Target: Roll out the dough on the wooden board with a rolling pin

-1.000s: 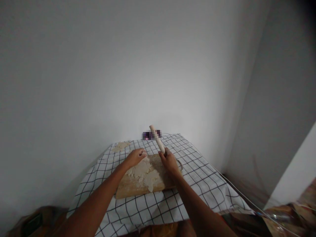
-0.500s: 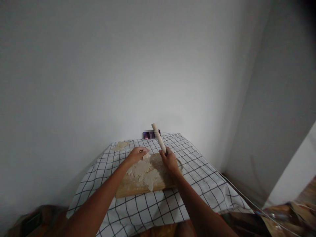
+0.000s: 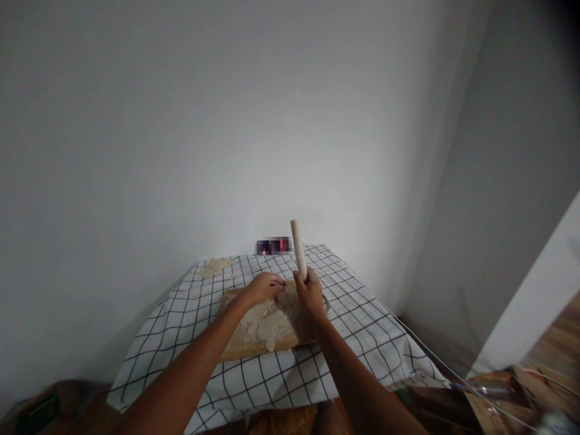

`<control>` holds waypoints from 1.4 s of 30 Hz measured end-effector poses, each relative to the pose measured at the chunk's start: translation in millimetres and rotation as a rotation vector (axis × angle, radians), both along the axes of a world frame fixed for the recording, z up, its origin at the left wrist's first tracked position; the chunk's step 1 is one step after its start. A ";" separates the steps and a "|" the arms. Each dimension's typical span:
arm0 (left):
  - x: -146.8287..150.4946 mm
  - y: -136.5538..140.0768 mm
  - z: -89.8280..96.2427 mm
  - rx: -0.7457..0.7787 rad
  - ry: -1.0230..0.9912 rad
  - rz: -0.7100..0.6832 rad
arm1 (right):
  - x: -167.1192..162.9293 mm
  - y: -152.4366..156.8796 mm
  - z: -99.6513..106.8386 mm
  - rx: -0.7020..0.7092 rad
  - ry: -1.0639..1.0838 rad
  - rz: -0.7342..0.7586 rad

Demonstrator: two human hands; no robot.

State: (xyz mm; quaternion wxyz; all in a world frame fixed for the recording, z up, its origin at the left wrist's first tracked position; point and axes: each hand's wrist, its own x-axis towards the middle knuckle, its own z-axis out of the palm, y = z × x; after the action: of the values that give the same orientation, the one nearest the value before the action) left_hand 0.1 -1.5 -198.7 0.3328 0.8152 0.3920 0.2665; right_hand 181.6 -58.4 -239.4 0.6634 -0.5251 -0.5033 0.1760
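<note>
A pale wooden rolling pin (image 3: pixel 298 248) stands nearly upright in my right hand (image 3: pixel 310 291), whose fingers are wrapped round its lower end. My left hand (image 3: pixel 266 286) hovers over the far part of the wooden board (image 3: pixel 240 351), fingers curved and apart, with nothing visible in them. Beneath and in front of it, thin, ragged pieces of pale dough (image 3: pixel 269 329) lie spread across the floury board. My left forearm hides part of the board's left side.
More flattened dough (image 3: pixel 216 266) lies at the back left of the checked tablecloth (image 3: pixel 357 344). A blurred dark object (image 3: pixel 273 246) stands against the wall (image 3: pixel 254 121). A pale cable (image 3: pixel 426 339) runs past the table's right side, near bags (image 3: pixel 502 393) below.
The rolling pin has swung from a leftward tilt to nearly upright. My left hand has shifted slightly right, and the pale dough piece near its fingers is no longer visible there.
</note>
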 end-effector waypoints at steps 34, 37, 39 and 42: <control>-36.9 -20.7 -4.2 0.107 0.067 -0.112 | 0.6 3.3 -4.0 -0.009 -0.026 0.029; -34.7 -19.8 -6.3 0.029 0.043 -0.083 | 0.7 3.7 -4.2 -0.016 -0.031 0.021; -31.7 -19.9 -8.2 -0.013 0.022 -0.054 | 0.6 3.0 -4.3 -0.014 -0.037 0.020; -31.5 -23.8 -2.1 -0.024 -0.001 0.008 | 0.1 0.5 -4.9 -0.010 -0.034 0.053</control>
State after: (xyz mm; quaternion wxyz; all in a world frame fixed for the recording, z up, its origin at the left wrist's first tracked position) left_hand -31.3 -25.3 -200.8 0.3416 0.8094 0.3983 0.2636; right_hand 181.6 -57.9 -244.4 0.6471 -0.5178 -0.5274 0.1870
